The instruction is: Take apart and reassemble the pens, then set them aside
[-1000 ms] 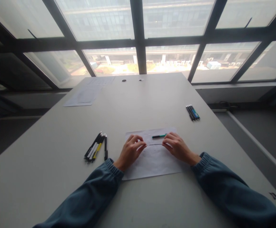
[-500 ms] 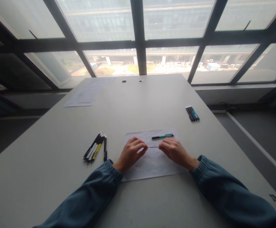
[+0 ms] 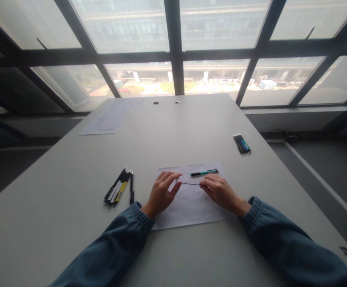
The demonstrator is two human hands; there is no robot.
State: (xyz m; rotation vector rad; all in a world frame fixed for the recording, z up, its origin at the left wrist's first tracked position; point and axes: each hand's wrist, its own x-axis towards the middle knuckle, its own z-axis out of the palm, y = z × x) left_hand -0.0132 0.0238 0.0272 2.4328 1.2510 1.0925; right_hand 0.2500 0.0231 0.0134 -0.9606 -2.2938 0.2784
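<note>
Over a white paper sheet (image 3: 191, 211), my right hand (image 3: 223, 193) pinches one end of a thin dark rod (image 3: 191, 184). The rod points left toward my left hand (image 3: 163, 191), whose thumb and fingers are parted near its free end. A tiny dark piece (image 3: 176, 180) shows between the left fingertips, too small to identify. A green and black pen (image 3: 205, 172) lies on the sheet just beyond my right hand. Left of the sheet, a single black pen (image 3: 132, 187) rests beside a bunch of black, white and yellow pens (image 3: 117, 187).
Several dark and blue pens (image 3: 242, 144) lie side by side toward the right edge of the white table (image 3: 173, 139). Papers (image 3: 107, 117) lie at the far left. Two round fittings are set near the far edge, below the windows.
The fingers of my left hand have opened and moved slightly left, off the rod's left end. My right hand keeps its hold, and the rod now tilts a little.
</note>
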